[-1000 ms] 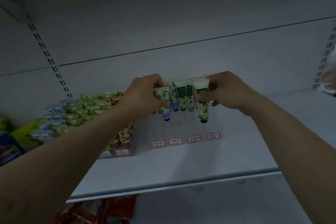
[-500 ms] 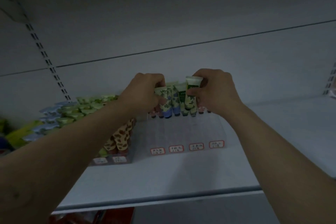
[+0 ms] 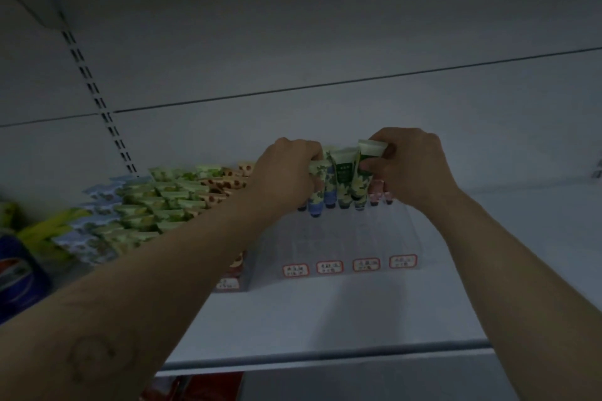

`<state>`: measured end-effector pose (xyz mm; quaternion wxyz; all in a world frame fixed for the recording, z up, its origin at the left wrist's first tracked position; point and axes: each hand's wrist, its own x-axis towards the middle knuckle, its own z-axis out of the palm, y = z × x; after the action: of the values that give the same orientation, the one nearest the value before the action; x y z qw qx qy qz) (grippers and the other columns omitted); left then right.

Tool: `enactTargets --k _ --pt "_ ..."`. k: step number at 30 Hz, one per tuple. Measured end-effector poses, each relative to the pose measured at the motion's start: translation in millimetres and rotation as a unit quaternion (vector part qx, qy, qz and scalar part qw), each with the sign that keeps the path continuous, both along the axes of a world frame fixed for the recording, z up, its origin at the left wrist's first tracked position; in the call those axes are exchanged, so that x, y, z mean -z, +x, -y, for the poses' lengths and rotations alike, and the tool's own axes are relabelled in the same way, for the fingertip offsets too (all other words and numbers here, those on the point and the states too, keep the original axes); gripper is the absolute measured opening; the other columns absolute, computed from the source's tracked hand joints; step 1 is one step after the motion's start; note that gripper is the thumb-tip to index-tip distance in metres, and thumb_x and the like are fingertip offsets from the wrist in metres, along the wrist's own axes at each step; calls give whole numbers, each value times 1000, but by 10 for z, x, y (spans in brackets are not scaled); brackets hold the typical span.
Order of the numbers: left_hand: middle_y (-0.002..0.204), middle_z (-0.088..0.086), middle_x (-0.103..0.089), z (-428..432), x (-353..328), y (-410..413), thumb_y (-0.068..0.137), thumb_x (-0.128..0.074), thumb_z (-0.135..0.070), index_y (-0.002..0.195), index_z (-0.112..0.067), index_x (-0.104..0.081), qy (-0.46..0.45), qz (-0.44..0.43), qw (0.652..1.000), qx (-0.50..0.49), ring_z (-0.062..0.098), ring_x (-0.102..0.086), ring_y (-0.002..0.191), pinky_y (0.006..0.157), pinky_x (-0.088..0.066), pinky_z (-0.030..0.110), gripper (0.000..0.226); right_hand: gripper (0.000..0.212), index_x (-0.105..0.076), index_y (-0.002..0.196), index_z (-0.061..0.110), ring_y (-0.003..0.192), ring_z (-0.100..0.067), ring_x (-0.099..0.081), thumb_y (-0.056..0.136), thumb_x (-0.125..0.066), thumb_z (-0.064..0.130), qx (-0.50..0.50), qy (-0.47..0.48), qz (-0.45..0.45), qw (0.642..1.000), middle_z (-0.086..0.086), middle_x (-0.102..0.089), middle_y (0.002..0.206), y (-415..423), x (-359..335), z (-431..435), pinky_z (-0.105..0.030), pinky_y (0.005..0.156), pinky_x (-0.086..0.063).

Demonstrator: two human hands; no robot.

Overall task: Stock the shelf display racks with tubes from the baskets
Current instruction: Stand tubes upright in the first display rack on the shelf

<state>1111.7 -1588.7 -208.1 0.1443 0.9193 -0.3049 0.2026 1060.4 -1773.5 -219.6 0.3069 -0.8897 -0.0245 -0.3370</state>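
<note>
A clear stepped display rack (image 3: 351, 238) stands on the white shelf (image 3: 325, 319), with red-framed price labels along its front. My left hand (image 3: 286, 176) grips a bunch of flower-printed tubes (image 3: 321, 187) with their caps down over the rack's back row. My right hand (image 3: 410, 166) pinches a green floral tube (image 3: 365, 172) upright at the same row. Two pink tubes (image 3: 376, 194) stand just below my right hand.
To the left a second rack is full of green, blue and brown-spotted tubes (image 3: 156, 205). A blue bottle (image 3: 16, 270) stands at the far left. The shelf's front edge (image 3: 325, 358) runs below; red packaging shows underneath it.
Both hands moved back and up the rack with the tubes. My right hand brought its green tube from apart on the right to close beside the bunch at the back row.
</note>
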Motion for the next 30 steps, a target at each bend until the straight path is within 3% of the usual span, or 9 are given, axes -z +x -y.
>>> enactTargets --k 2,6,10,14,18,22,26,30 --pt "88 8 -61 -11 18 27 79 -77 -23 102 -10 -62 -12 -2 1000 -6 19 -48 83 70 -45 30 31 15 -69 89 14 65 -14 -51 76 -78 14 -3 -7 -3 1000 -2 -60 75 9 -6 -3 -5 50 -35" --pt "83 3 -60 -65 34 29 76 -80 -23 93 -8 -63 -36 -12 999 -11 20 -54 82 64 -40 27 28 16 -69 90 14 67 -14 -53 76 -77 12 -5 -43 -16 999 0 -59 76 42 11 -25 -16 51 -34" --pt "85 6 -63 -79 42 8 73 -81 -25 87 -11 -63 -56 -21 998 -19 22 -58 81 65 -47 28 27 15 -70 91 11 69 -17 -54 76 -75 10 -3 -80 -30 996 0 -56 73 36 49 -38 -23 60 -36" --pt "91 7 -64 -74 18 -5 72 -82 -28 92 -9 -65 -47 -20 998 -34 24 -58 88 73 -52 35 33 15 -70 92 9 69 -16 -52 78 -73 8 -4 -85 -18 996 -1 -56 73 34 74 -47 -22 57 -32" --pt "97 11 -65 -52 -7 -30 74 -81 -28 98 -8 -65 -29 -23 999 -31 28 -59 94 77 -50 35 35 12 -69 91 7 67 -23 -56 79 -67 4 -12 -103 -5 995 -6 -59 69 49 93 -79 -30 58 -43" --pt "86 11 -66 -56 -9 -37 72 -82 -29 90 -4 -67 -38 -29 998 -31 26 -59 82 72 -52 37 34 15 -67 90 6 65 -27 -57 79 -60 0 -8 -118 9 993 -12 -62 70 102 158 -189 -34 57 -48" --pt "83 10 -65 -59 -22 -29 72 -82 -31 84 -3 -64 -43 -32 998 -36 24 -58 74 68 -52 36 35 13 -65 92 9 64 -21 -50 82 -58 5 15 -102 -16 995 -3 -52 70 101 129 -204 -27 58 -37" --pt "89 13 -65 -44 -19 -25 74 -81 -27 92 -3 -66 -31 -37 998 -37 27 -59 84 75 -53 40 34 12 -66 96 7 68 -16 -47 84 -66 10 9 -84 -29 996 -1 -51 72 57 116 -139 -21 57 -29"
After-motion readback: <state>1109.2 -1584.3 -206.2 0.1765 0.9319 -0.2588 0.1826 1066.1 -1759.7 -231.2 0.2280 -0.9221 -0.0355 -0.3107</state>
